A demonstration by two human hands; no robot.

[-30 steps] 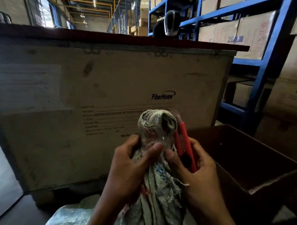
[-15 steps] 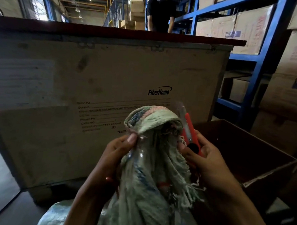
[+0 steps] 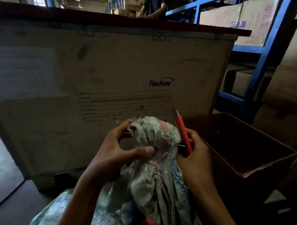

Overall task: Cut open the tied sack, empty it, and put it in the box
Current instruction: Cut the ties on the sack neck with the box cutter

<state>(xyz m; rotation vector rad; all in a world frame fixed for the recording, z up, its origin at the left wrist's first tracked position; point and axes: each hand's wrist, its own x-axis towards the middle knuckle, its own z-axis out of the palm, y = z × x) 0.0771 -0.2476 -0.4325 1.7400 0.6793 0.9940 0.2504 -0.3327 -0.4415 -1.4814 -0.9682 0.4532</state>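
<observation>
A worn, pale woven sack point(image 3: 149, 188) stands low in the middle, its bunched neck folded over at the top. My left hand point(image 3: 120, 150) pinches the neck from the left, thumb pressed against the fabric. My right hand point(image 3: 196, 156) sits against the neck's right side and holds a red utility knife point(image 3: 184, 132), which points up and away. An open brown cardboard box point(image 3: 256, 170) stands just to the right of my right hand; its inside is dark.
A big plywood crate point(image 3: 112, 71) marked FiberHome fills the view right behind the sack. Blue shelving point(image 3: 259, 67) stacked with cartons rises on the right. A person in dark clothes point(image 3: 155, 4) stands beyond the crate. Grey floor shows at the left.
The sack's neck has slumped lower and folded over. My left hand shifted its grip to a thumb pinch on the neck. The knife stays in my right hand beside it.
</observation>
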